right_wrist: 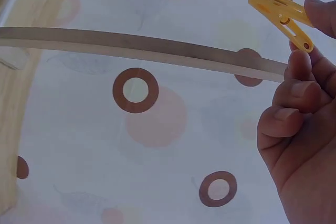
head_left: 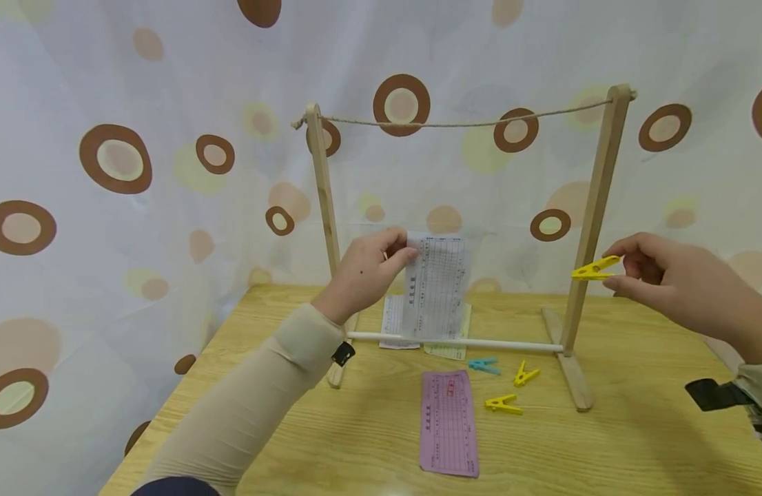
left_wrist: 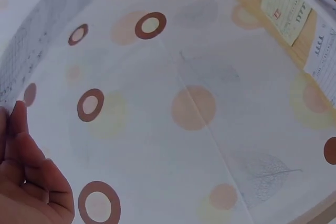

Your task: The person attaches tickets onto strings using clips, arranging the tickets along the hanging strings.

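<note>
My left hand [head_left: 371, 270] pinches a white printed form [head_left: 439, 289] by its upper left edge, and the paper hangs upright in front of the wooden frame's lower bar. In the left wrist view the same form [left_wrist: 39, 35] runs up from the fingertips. Between thumb and forefinger, my right hand [head_left: 685, 286] holds a yellow clothespin [head_left: 594, 269] by its handle ends, beside the right post [head_left: 594, 200]. The right wrist view shows this clothespin [right_wrist: 281, 17] with its tip pointing away from the hand. Above both hands a thin rope [head_left: 455, 125] spans the two posts.
A pink form [head_left: 449, 424] lies on the wooden table [head_left: 344, 441]. Near it are a blue clothespin [head_left: 484, 366] and two yellow clothespins [head_left: 503, 404]. Behind the white lower bar [head_left: 505, 344] lie a white slip [head_left: 392, 320] and a pale yellow slip [head_left: 452, 350]. A patterned curtain hangs behind.
</note>
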`<state>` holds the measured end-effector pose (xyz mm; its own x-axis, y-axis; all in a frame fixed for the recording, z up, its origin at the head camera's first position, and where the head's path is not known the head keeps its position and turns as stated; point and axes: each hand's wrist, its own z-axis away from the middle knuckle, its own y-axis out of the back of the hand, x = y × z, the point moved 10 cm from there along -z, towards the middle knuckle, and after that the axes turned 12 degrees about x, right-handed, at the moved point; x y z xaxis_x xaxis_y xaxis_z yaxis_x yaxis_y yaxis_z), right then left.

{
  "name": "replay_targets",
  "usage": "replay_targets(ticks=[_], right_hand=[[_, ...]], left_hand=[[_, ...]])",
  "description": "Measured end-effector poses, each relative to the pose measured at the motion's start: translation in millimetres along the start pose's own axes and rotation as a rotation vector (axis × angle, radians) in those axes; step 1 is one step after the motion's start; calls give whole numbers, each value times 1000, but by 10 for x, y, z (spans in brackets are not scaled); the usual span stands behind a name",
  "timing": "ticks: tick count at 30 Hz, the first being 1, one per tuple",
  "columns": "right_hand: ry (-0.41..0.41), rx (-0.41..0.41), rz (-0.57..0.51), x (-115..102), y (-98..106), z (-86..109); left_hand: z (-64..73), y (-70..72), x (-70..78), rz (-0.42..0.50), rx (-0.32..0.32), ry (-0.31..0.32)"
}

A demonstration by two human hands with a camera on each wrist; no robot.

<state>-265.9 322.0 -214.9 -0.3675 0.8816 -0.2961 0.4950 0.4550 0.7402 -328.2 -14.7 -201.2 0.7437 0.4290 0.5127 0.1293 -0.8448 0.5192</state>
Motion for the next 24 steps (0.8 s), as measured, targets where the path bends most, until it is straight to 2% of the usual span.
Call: replay_targets(ticks=[4, 10, 15, 18, 24], right_hand=[[51, 27, 70, -123, 161, -141], [155, 74, 190, -349, 423, -397], [215, 120, 245, -561, 708, -684], [240, 136, 268, -696, 844, -826], [264, 129, 322, -879, 966, -1014]], left_hand=[[-150, 34, 103, -14, 33, -38], [-403, 9, 237, -28, 63, -48], [-612, -113, 390, -14, 73, -50], [-697, -201, 426, 26, 63, -18], [-864, -349, 498, 13, 36, 21]])
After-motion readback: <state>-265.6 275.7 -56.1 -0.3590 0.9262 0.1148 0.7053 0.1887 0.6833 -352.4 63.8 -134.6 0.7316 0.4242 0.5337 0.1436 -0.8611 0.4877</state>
